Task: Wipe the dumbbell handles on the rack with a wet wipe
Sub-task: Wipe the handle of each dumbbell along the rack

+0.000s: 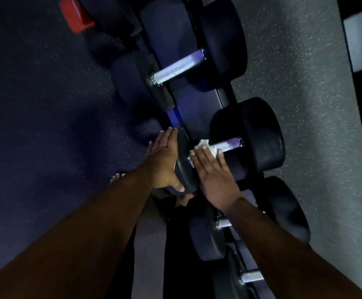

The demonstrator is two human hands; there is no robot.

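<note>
Black dumbbells with silver knurled handles lie in a row on a dark rack (194,102). My right hand (213,169) presses a crumpled white wet wipe (206,146) around the near end of the middle dumbbell's handle (227,144). My left hand (165,160) lies flat against the outer face of that dumbbell's near head (184,169), with the thumb hooked under its edge. Further along the rack lies another dumbbell, its handle (179,67) bare. Two more handles (224,223) (252,276) show below my right forearm.
Dark speckled rubber floor (46,126) spreads to the left, and a paler speckled floor (305,93) lies to the right of the rack. A red object (75,15) sits at the top left. My bare toes (117,176) show under my left forearm.
</note>
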